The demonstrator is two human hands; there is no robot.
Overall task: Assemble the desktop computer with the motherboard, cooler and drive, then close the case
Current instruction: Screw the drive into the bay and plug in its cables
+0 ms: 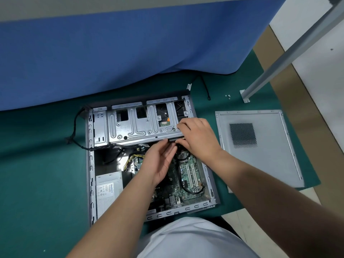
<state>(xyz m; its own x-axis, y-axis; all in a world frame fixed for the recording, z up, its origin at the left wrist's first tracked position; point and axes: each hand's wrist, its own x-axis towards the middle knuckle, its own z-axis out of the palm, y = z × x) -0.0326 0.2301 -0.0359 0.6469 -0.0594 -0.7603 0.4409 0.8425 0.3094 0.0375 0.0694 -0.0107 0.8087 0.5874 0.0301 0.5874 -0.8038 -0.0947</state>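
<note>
- The open computer case point(89, 164) lay flat on the green-covered table point(46, 164), its open side up, near the person.
- The motherboard point(188, 170) sat in the near right part of the case; the power supply point(108, 190) sat at the near left.
- The grey metal drive cage point(134, 123) spanned the far part of the case; a drive point(164, 118) showed through one of its cut-outs.
- The left hand point(160, 161) reached in over the motherboard, its fingers pinching a small dark part point(174, 140) at the near edge of the drive cage.
- The right hand point(197, 135) rested on the right end of the cage, fingers curled over its edge near the same dark part; what exactly it gripped could not be told.
- The cooler was not clearly visible; the hands covered that area.
- Judged step: fitting a connector or a part at the drive cage, with the case not yet closed.
- Judged next move: seating the dark part squarely, which called for careful alignment and steady pressure, with the bundled cables point(130, 157) kept away.
- The side panel point(260, 146) lay on the table to the right of the case, apart from it; loose screws point(227, 96) lay farther off.
</note>
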